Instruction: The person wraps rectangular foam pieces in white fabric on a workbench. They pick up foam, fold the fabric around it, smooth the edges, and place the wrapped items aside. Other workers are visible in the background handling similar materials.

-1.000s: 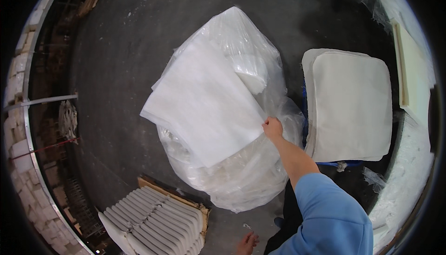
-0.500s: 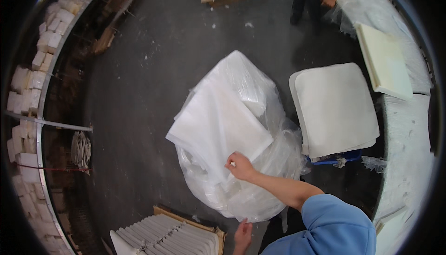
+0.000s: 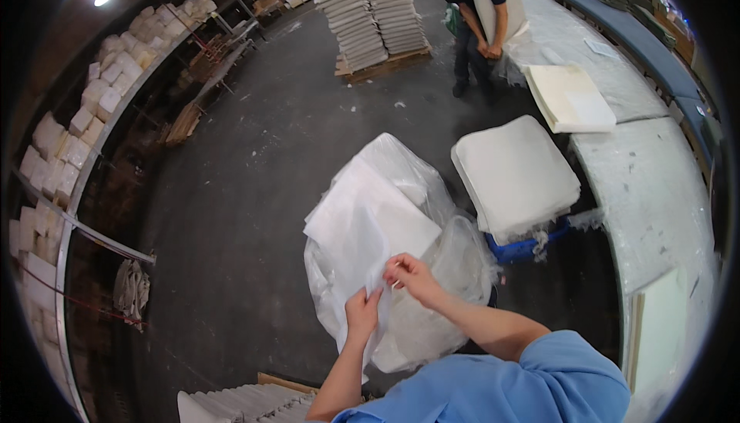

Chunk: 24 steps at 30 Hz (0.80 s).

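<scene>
In front of me is a pile of white sheets [image 3: 405, 226], partly wrapped in clear plastic film [image 3: 432, 319]. One thin white sheet [image 3: 358, 249] is lifted at its near edge and slopes over the pile. My left hand [image 3: 362, 315] is closed on that edge, thumb up. Close beside it, my right hand [image 3: 412, 278] has its fingers curled at the sheet's right edge, pinching it. The part of the sheet between the fingers is hidden.
Right of the pile, off-white pads [image 3: 516, 168] are stacked on a blue crate [image 3: 528, 247]. A plastic-covered table [image 3: 640, 184] runs along the right, with a cream pad [image 3: 570, 99] on it. A co-worker [image 3: 482, 22] holds a pad beyond. Stacked pads [image 3: 370, 18] sit on a pallet behind.
My view has tilted up. My left hand has come up from the lower edge to the sheet, next to my right hand. The sheet's near edge is now held between both hands.
</scene>
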Motion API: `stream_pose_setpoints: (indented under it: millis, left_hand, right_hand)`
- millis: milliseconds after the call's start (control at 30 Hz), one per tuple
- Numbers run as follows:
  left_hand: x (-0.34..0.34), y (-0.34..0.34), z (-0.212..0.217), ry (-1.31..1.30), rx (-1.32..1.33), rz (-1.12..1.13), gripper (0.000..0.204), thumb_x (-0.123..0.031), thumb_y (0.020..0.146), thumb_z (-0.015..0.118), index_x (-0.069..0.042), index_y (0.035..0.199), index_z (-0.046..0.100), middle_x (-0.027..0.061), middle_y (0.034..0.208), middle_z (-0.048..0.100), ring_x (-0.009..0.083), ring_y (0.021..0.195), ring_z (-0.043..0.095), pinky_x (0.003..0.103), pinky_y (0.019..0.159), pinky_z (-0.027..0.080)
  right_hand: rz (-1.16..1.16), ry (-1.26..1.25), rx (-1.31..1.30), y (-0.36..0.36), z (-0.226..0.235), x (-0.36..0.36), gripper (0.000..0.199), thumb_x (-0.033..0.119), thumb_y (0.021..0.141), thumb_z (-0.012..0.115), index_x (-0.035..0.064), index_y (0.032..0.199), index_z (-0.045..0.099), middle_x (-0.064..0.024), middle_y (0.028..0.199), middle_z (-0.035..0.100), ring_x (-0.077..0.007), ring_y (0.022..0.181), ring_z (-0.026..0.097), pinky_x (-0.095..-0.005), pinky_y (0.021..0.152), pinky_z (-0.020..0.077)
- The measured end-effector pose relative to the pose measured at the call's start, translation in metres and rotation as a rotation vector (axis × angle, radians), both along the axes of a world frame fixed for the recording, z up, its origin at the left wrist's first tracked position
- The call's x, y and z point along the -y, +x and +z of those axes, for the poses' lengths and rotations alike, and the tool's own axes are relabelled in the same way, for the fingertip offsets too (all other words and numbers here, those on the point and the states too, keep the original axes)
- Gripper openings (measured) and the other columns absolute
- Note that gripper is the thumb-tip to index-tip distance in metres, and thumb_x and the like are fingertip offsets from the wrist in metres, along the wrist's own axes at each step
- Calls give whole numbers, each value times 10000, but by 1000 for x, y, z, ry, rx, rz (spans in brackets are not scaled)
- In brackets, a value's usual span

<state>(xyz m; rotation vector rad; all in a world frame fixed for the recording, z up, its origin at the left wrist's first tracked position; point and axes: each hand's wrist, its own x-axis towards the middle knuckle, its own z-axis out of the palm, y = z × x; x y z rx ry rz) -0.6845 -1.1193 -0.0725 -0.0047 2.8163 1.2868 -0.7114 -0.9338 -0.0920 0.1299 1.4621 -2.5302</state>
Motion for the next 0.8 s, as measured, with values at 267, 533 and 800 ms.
stream_pose_setpoints:
  millis: [267, 533, 800]
  left_hand:
    - [-66, 27, -3, 838, 568, 7, 432, -395, 1086, 510, -7, 1238, 623, 97, 1110, 699, 183, 962, 683, 339, 855, 556]
    - [-122, 54, -2, 976, 655, 10, 328, -345, 1065, 572, -50, 1189, 647, 49, 1064, 701, 155, 929, 692, 363, 845, 580]
    - [-144, 8, 15, 989, 318, 162, 245, -229, 1042, 618, -19, 1166, 643, 79, 1076, 704, 203, 961, 695, 375, 839, 591]
  right_hand:
    - [-173, 297, -6, 88, 2, -35, 525, 201, 891, 797, 13, 1335, 590, -79, 1150, 661, -173, 975, 617, -336, 901, 519]
    - [-159, 255, 31, 106, -15, -88, 412, 116, 879, 790, 27, 1245, 624, -51, 1115, 677, -132, 928, 602, -299, 831, 515]
    - [-436, 193, 170, 77, -33, -151, 186, 49, 939, 668, 11, 1121, 656, -53, 1025, 711, -144, 922, 651, -325, 842, 529]
